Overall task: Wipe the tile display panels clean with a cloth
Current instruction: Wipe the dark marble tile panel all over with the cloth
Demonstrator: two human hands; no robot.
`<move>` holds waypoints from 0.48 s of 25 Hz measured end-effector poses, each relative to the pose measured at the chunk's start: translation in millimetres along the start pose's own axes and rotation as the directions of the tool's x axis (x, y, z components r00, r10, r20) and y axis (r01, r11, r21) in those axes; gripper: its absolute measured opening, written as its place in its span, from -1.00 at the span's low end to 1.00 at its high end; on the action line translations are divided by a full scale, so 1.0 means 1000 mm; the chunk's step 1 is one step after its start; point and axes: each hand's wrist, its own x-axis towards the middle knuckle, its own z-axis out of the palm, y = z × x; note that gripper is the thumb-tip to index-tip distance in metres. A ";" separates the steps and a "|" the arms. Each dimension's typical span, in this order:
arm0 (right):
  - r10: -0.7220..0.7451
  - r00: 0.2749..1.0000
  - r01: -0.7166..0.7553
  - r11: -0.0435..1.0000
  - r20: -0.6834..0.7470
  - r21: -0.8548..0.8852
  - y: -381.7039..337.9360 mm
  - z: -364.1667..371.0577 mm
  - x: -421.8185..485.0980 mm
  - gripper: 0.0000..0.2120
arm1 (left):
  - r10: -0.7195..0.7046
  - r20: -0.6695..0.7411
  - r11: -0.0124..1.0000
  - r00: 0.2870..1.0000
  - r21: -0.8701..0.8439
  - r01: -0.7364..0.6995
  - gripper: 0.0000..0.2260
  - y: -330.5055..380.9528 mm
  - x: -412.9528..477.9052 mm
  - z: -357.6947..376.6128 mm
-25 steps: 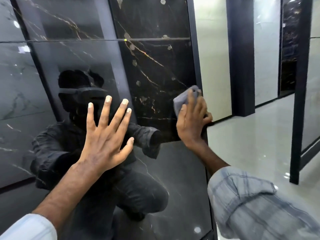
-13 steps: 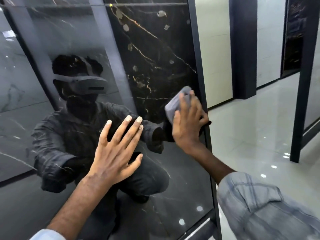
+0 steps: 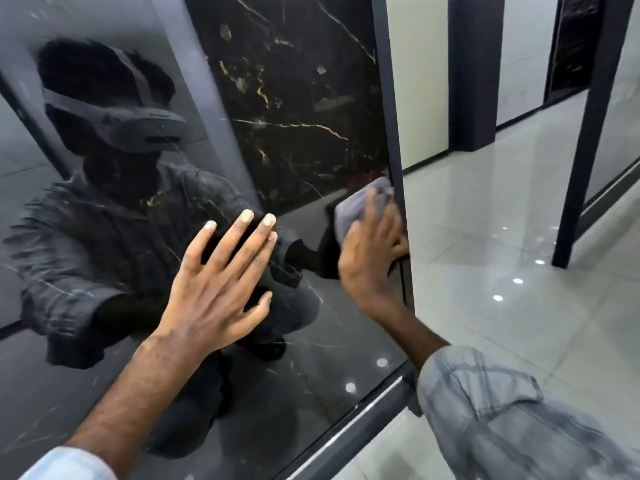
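Note:
A glossy black marble tile panel [image 3: 294, 109] with gold veins fills the left of the view and mirrors a crouching person. My left hand [image 3: 218, 289] lies flat on the panel with fingers spread and straight. My right hand [image 3: 372, 258] presses a grey cloth [image 3: 360, 204] against the panel beside its dark right frame [image 3: 391, 133]. The fingers cover most of the cloth, and only its upper part shows. Pale spots mark the panel above the cloth.
The panel's dark bottom rail [image 3: 363, 420] runs diagonally at the lower middle. A shiny white tiled floor [image 3: 502, 265] spreads to the right. A dark upright post [image 3: 585, 140] stands on it, with further dark and pale display panels [image 3: 467, 71] behind.
Both hands have slid down the panel, the right one wiping with the cloth along the right frame. The view has dropped, so the bottom rail now shows.

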 end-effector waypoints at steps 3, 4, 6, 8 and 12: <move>-0.712 0.686 0.720 0.694 0.153 0.000 0.016 -0.003 -0.046 -0.44 | -0.011 -0.025 1.000 1.000 -0.015 0.011 -0.31 -0.001 -0.001 0.002; -0.796 0.585 0.804 0.594 0.158 0.019 0.030 -0.004 -0.041 -0.47 | -0.009 -0.031 1.000 0.999 -0.024 0.008 -0.32 -0.002 -0.001 0.002; -0.733 0.669 0.737 0.676 0.125 0.020 0.055 0.001 -0.026 -0.47 | -0.008 -0.036 1.000 0.999 -0.028 0.007 -0.33 -0.001 0.000 0.002; -0.313 0.946 0.312 0.950 0.083 0.026 0.070 0.004 -0.023 -0.45 | -0.024 -0.031 0.999 0.999 -0.042 0.022 -0.35 0.004 -0.001 0.001; 0.223 0.971 -0.219 0.974 0.086 -0.053 0.082 0.018 -0.061 -0.46 | -0.050 -0.023 0.995 0.999 -0.083 0.048 -0.37 0.032 -0.004 -0.001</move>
